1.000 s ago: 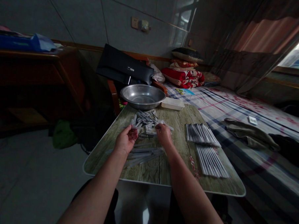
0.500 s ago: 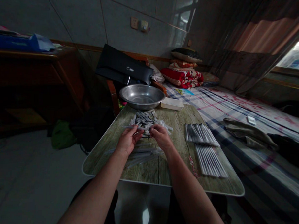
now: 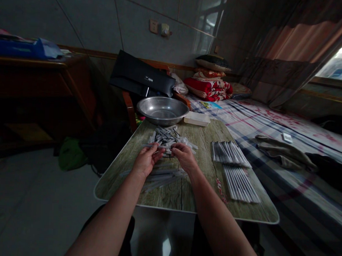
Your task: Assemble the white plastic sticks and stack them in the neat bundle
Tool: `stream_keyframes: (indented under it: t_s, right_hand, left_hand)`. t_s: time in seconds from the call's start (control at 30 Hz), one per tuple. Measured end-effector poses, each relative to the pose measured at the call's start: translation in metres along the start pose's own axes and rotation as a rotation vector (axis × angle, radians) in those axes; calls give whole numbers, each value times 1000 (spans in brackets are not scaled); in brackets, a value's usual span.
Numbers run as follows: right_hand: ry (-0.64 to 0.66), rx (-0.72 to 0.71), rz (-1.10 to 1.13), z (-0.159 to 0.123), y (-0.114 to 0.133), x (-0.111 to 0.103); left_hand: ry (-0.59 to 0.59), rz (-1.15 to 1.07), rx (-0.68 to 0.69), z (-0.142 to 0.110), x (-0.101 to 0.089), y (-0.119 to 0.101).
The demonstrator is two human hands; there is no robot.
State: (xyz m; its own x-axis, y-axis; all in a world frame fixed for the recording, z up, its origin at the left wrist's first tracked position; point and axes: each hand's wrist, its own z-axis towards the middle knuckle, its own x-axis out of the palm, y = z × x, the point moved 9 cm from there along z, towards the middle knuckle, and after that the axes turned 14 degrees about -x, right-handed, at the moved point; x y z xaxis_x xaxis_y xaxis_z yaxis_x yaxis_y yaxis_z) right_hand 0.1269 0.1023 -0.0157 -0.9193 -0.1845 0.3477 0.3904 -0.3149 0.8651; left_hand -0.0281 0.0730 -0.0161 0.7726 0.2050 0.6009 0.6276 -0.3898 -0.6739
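Two bare forearms: both are reaching in from the bottom of my view, and I am reading the scene from left to right.
Desk: a dark wooden desk is standing at far left, with a blue folder lying on top.
Floor: a green cloth bag is sitting on the grey floor, just beside the table.
Table: a long wood-grain tabletop with a white edge is stretching away from me, and both hands are working above it.
Left hand: it is half closed, pinching a slim white plastic tube between thumb and fingers, the tube lying level and pointing left.
Tube heap: a loose heap of white plastic tubes is lying between the two hands, touching the fingertips of both.
Right hand: its fingers are curving down onto the near edge of the heap, and I cannot tell whether it has hold of anything.
Far end: a round stainless steel basin is sitting at the table's far edge, just beside a white rectangular plastic tray.
Sorted rows: two tidy rows of side-by-side white tubes are lying right of the right hand.
Bed: a checked bedsheet is spreading along the right, carrying an olive cloth.
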Motion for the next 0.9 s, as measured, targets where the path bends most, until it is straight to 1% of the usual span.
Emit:
stream_keyframes:
  t_s: [0.1, 0.27, 0.37, 0.47, 0.57, 0.67, 0.73, 0.8, 0.9]
  right_hand:
    - [4, -30, -88, 1, 2, -2]
    - [61, -133, -495, 2, 16, -5]
    - [70, -132, -631, 0, 19, -6]
    - [72, -79, -585, -2, 16, -5]
    - [59, -21, -391, -4, 12, -1]
    - [60, -10, -251, -4, 11, 3]
    - [72, -28, -266, -3, 10, 3]
    - [91, -37, -340, -3, 8, 2]
    - [86, -13, -422, -4, 6, -2]
  left_hand:
    - [11, 3, 9, 1, 1, 0]
    - [26, 36, 11, 0, 4, 2]
    - [52, 51, 3, -1, 8, 5]
    - [69, 49, 0, 1, 9, 5]
    - [68, 31, 9, 3, 8, 4]
    - [60, 20, 29, 3, 7, 2]
    - [55, 30, 35, 2, 7, 1]
    - [56, 48, 27, 1, 7, 2]
    - [70, 63, 12, 1, 8, 4]
